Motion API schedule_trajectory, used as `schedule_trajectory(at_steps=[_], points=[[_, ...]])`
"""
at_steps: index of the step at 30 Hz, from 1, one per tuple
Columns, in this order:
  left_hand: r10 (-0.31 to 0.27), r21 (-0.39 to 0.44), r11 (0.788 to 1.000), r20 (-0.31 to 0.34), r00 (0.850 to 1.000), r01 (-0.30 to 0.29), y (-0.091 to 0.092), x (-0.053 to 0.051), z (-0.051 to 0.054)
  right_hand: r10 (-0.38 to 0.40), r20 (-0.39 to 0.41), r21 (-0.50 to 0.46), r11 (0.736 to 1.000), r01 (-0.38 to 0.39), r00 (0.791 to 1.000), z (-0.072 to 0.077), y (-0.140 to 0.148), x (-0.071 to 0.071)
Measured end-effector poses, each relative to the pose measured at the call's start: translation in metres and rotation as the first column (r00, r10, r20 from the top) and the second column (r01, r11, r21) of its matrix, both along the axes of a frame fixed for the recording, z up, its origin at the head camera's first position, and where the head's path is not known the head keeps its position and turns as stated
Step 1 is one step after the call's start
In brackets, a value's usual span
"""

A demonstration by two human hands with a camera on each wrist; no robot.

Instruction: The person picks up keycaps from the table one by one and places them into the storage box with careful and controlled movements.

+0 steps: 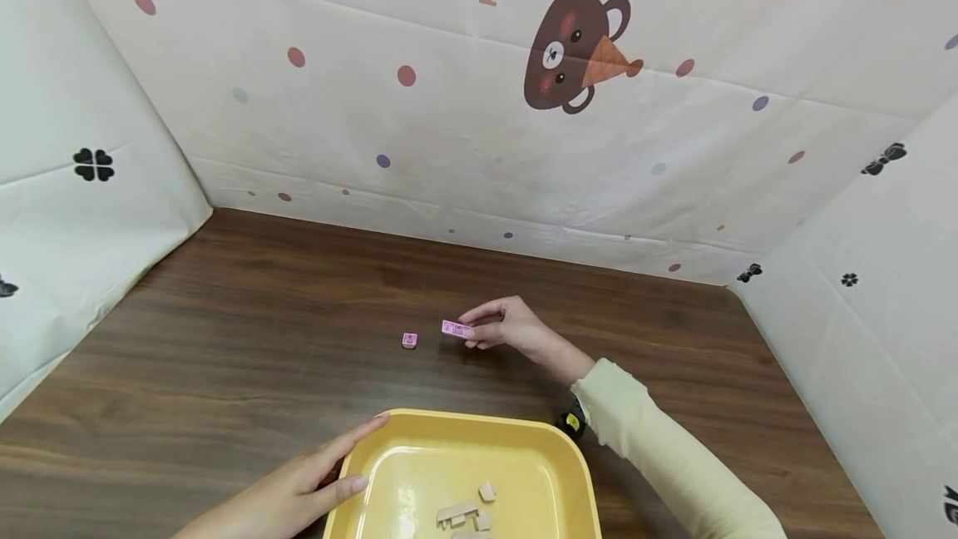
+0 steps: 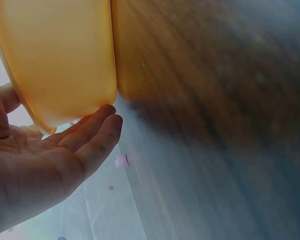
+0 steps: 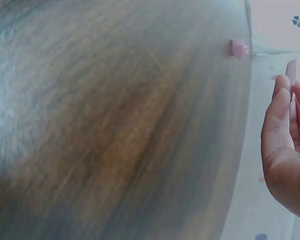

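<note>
A small pink oblong block point(image 1: 453, 328) is pinched between the thumb and fingers of my right hand point(image 1: 500, 326), raised a little over the brown table. To its left, a smaller pink block point(image 1: 409, 340) stands on the table by itself; the right wrist view shows this pink block point(image 3: 238, 48) too. My left hand point(image 1: 318, 477) grips the left rim of a yellow tray point(image 1: 479, 422), thumb over the inside and fingers along the outer wall. In the left wrist view, the fingers point(image 2: 97, 132) lie against the tray's side point(image 2: 65, 55).
Several beige pieces point(image 1: 458, 512) lie inside the tray, near the bottom of the head view. A black object with a yellow mark point(image 1: 572, 422) shows at the right sleeve's cuff. Patterned white sheets point(image 1: 337, 106) wall the table at the back and both sides.
</note>
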State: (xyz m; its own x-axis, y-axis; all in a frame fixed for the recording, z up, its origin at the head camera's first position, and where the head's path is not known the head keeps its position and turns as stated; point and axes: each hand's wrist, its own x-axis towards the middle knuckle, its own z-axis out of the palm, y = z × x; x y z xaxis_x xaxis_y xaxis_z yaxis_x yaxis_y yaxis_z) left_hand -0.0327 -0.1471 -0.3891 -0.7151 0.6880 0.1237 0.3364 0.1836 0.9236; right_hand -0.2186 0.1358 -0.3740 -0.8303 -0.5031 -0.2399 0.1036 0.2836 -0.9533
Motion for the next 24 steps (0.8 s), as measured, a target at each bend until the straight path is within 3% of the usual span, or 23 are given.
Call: schedule_trajectory(at_steps=[7,24], points=[[-0.025,0.029,0.999,0.041,0.999,0.023,0.0,-0.001,0.0,-0.053,0.006,-0.006,0.999,0.053,0.999,0.008,0.012,0.002],[-0.029,0.033,0.999,0.004,1.0,0.029,0.0,-0.001,0.0,-0.065,0.01,-0.061,0.996,0.066,0.998,0.027,0.031,0.019]])
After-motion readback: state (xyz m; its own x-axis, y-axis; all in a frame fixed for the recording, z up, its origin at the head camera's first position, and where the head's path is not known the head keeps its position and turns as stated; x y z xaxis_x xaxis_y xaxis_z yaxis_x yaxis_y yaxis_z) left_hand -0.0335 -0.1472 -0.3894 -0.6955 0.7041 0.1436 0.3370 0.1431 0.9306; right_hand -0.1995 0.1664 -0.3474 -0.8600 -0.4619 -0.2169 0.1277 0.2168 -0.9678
